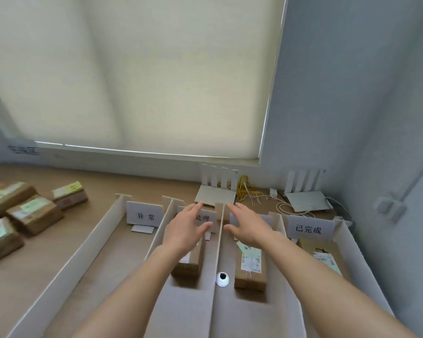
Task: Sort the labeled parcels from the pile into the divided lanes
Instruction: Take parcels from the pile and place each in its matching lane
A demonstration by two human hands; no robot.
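Observation:
White dividers (219, 242) split the desk into lanes with upright label cards (309, 229). My left hand (186, 230) reaches flat and open over the second lane, above a brown parcel (191, 263) that lies there. My right hand (248, 228) stretches open over the third lane, just beyond a labeled brown parcel (250, 269). Another parcel (325, 257) lies in the far right lane. The pile of brown labeled parcels (29, 212) sits on the desk at the left. Neither hand holds anything.
Two white routers (216, 193) (305, 200) with yellow and white cables (248, 191) stand at the back by the wall. A small white ring-shaped object (222, 279) lies in the third lane. A drawn window blind fills the background.

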